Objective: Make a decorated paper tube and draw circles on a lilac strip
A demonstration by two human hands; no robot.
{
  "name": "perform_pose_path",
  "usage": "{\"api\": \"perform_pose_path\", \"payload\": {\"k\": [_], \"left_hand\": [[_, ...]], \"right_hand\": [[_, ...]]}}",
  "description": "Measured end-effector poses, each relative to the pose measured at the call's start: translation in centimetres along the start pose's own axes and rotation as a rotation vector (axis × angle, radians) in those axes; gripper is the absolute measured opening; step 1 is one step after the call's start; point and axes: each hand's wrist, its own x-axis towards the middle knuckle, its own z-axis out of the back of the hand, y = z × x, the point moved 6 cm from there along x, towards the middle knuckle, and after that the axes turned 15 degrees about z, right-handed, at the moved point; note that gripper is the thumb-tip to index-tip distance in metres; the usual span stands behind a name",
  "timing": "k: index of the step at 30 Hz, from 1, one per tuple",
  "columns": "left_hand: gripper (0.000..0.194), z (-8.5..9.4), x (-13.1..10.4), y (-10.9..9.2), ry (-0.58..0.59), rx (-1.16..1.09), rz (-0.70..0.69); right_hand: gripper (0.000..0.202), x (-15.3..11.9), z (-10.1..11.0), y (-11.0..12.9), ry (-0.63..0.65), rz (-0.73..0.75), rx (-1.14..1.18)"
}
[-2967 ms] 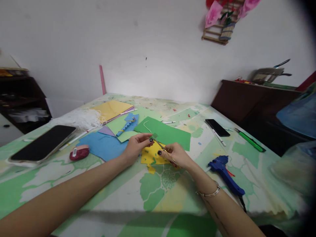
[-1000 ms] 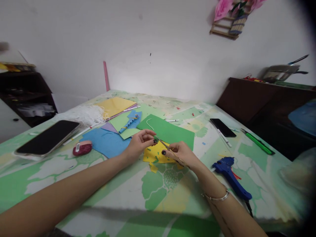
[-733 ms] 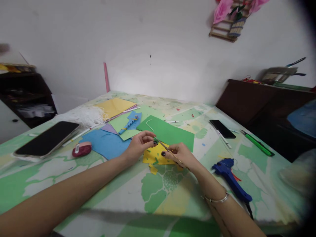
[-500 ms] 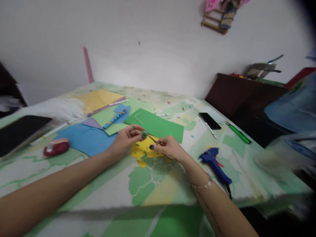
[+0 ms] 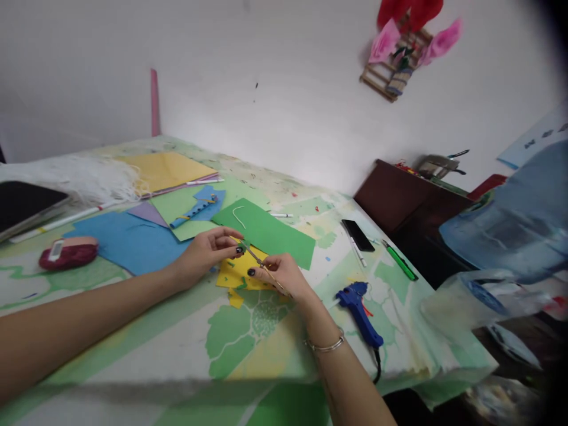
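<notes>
One scrap of green paper [image 5: 244,243] sits pinched in the fingertips of my left hand [image 5: 206,254], above one yellow sheet [image 5: 231,269] toward the front edge of the tabletop [image 5: 173,337] — my right hand [image 5: 287,276] grips one pair of scissors [image 5: 254,256], its tips at the scrap. One blue glue gun [image 5: 361,315] lies toward the front right corner — two phones, one left [image 5: 26,206], one near the right edge [image 5: 357,235].

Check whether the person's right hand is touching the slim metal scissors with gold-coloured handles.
Touching. The head view shows the right hand closed around the handles of the scissors.
</notes>
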Motion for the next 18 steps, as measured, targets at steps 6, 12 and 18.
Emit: {"api": "perform_pose_path", "payload": {"k": [6, 12, 18], "left_hand": [[0.033, -0.59, -0.28, -0.42, -0.031, -0.069, -0.002], [0.035, -0.79, -0.26, -0.31, -0.022, -0.063, -0.001], [0.034, -0.8, -0.45, -0.3, 0.012, -0.127, 0.012]], "right_hand": [[0.051, -0.05, 0.01, -0.3, -0.016, -0.038, 0.077], [0.048, 0.02, -0.24, -0.51, -0.003, -0.013, 0.146], [0.047, 0.02, -0.24, -0.27, 0.007, -0.007, 0.146]]}}
